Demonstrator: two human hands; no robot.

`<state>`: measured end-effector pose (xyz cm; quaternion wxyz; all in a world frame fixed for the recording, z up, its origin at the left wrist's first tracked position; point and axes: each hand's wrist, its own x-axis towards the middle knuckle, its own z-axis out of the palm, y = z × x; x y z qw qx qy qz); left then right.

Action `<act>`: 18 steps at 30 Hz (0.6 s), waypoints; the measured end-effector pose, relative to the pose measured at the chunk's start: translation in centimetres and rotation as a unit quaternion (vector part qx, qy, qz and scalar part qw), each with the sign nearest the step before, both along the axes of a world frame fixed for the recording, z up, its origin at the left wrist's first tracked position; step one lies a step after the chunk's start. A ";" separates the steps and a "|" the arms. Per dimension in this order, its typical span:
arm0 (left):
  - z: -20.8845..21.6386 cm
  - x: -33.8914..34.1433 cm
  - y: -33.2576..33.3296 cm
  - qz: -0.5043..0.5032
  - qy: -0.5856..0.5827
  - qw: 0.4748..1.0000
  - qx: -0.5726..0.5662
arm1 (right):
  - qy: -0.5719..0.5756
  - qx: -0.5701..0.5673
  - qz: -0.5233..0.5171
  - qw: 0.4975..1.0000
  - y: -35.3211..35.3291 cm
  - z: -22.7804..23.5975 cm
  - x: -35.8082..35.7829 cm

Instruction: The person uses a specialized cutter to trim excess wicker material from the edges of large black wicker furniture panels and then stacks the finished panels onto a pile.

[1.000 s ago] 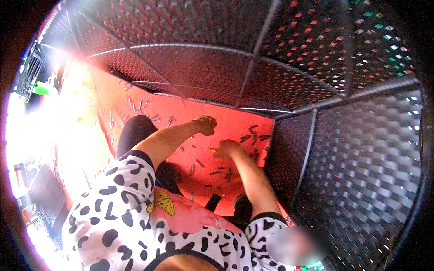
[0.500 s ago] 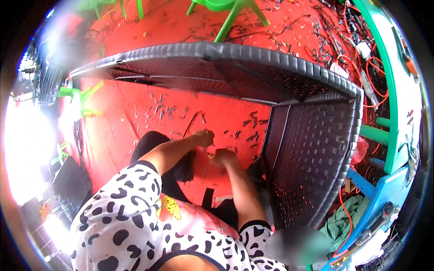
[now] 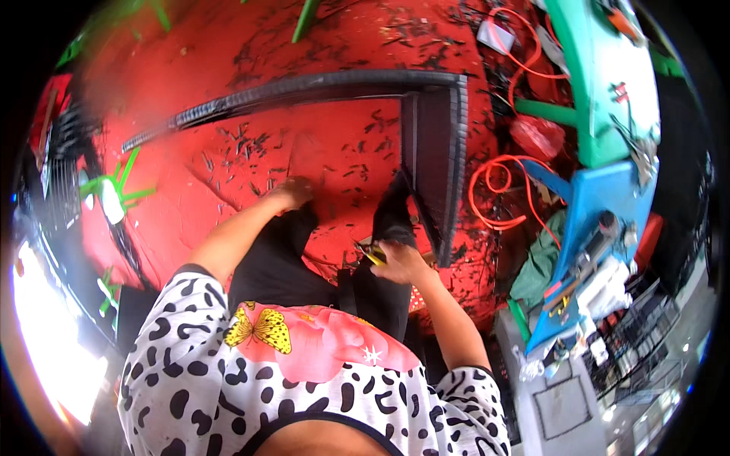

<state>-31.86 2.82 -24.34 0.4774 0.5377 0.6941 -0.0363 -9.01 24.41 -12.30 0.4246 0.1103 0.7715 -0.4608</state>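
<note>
My right hand [image 3: 403, 264] is closed round small yellow-handled pliers [image 3: 374, 257], held above my right thigh. Their dark tip points left and slightly away from me; its exact shape is too small to tell. Beyond my left knee is my left hand [image 3: 295, 191], its fingers smeared and partly turned away, so a grip cannot be made out. An L-shaped black woven wicker frame [image 3: 304, 87] stands on the red floor in front of me. Its long side runs across the far side, and its short side [image 3: 437, 159] comes back toward me past my right leg.
Dark offcuts [image 3: 247, 144] lie scattered over the red floor covering [image 3: 190, 163]. On the right are a green stool [image 3: 585, 76], a blue stool [image 3: 574, 251] carrying tools, an orange hose [image 3: 498, 220] and green cloth [image 3: 540, 266]. Another green stool [image 3: 115, 190] is at the left.
My hands have moved apart: the left away to the left, the right back toward my thigh with the pliers. The woven frame now appears lower and farther off. My view has shifted toward the right.
</note>
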 end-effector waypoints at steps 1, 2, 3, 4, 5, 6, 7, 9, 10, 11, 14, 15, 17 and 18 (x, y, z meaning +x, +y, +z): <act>-0.9 -1.1 -4.1 0.048 -0.001 0.999 0.021 | 0.029 -0.022 -0.002 0.999 0.7 2.5 1.8; -3.0 -1.7 -7.0 0.090 -0.004 0.995 0.044 | 0.057 -0.041 -0.010 0.997 1.6 3.7 3.9; -1.0 -2.0 -4.6 0.156 0.002 0.988 0.001 | -0.043 -0.102 -0.061 0.992 3.8 6.5 5.0; 2.4 -2.6 -2.7 0.222 0.016 0.974 -0.049 | -0.136 -0.168 -0.111 0.970 6.0 9.7 5.9; 3.3 -3.2 -2.7 0.225 0.029 0.972 -0.063 | -0.131 -0.165 -0.117 0.970 7.5 10.1 8.5; 3.3 -4.0 -3.2 0.223 0.038 0.971 -0.071 | -0.110 -0.149 -0.191 0.964 8.7 9.9 12.6; 2.9 -4.7 -5.0 0.201 0.061 0.978 -0.002 | -0.090 -0.131 -0.261 0.952 9.7 10.3 15.0; 4.2 -5.6 -7.4 0.076 0.098 0.988 0.096 | -0.100 -0.066 -0.438 0.891 14.3 12.2 13.6; 5.9 -5.9 -6.6 -0.025 0.113 0.985 0.126 | -0.037 -0.011 -0.526 0.850 16.6 11.9 14.1; 7.9 -5.3 -4.4 -0.029 0.111 0.984 0.134 | 0.023 0.129 -0.489 0.862 19.5 11.3 14.0; 13.3 -2.7 0.6 0.433 0.011 0.883 -0.180 | 0.070 0.382 -0.490 0.780 27.9 9.7 13.6; 14.5 -1.7 0.9 0.491 -0.012 0.856 -0.160 | 0.035 0.417 -0.494 0.762 30.8 9.4 12.7; 15.8 -0.4 0.3 0.575 -0.049 0.808 -0.120 | 0.043 0.497 -0.474 0.726 36.9 5.2 14.2; 15.5 -0.2 1.0 0.559 -0.057 0.819 -0.118 | 0.053 0.598 -0.382 0.703 41.1 2.2 17.9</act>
